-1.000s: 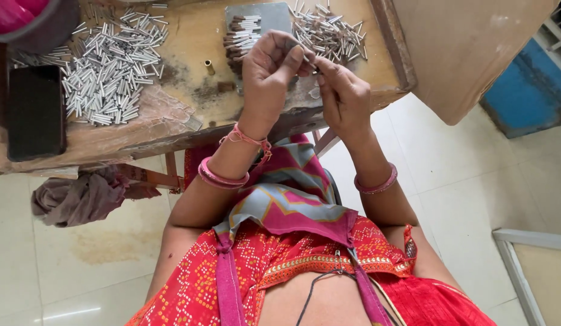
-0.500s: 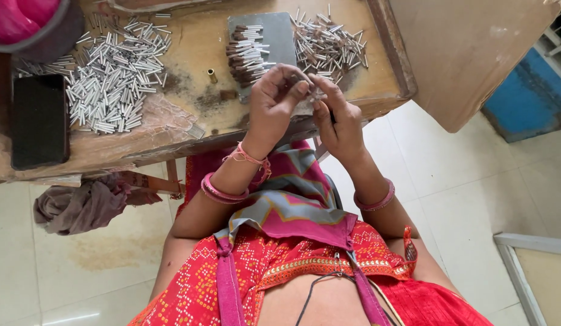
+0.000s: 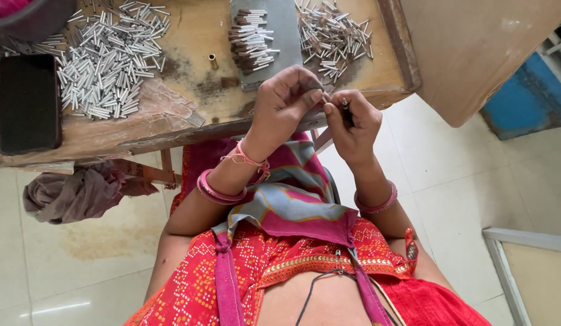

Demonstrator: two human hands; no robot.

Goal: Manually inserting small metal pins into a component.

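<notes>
We are looking down at both hands held close together just in front of the near edge of the worn wooden tabletop [image 3: 190, 36]. Our left hand [image 3: 283, 105] is pinching something very small between thumb and fingertips; it is too tiny to identify, though it seems a slim silver metal tube. Our right hand [image 3: 353, 124] is closing its fingers around a thin dark rod-like piece [image 3: 346, 108], its tip meeting the left-hand pinch. The two pieces are touching, above our lap and clear of the tabletop.

Judgement on the joining: keeping both wrists close and steady, lining the dark piece straight with the tube before pushing, and gripping near the meeting ends should be stopping either part from slipping or bending.

On the tabletop we are seeing a large loose heap of short silver metal tubes [image 3: 108, 57] at left, a grey flat tray [image 3: 286, 30] bearing a row of brown-tipped assembled pieces [image 3: 250, 39], and a second tangled pile of silver and dark pieces [image 3: 332, 33] at right. A single small brass cylinder [image 3: 213, 60] is standing between heap and tray. A black rectangular block [image 3: 28, 102] is lying at the far left.

Below the tabletop a crumpled grey-brown cloth [image 3: 75, 193] is hanging. The floor is pale glossy tile [image 3: 461, 169]; a blue object [image 3: 531, 96] is sitting at the right edge.
</notes>
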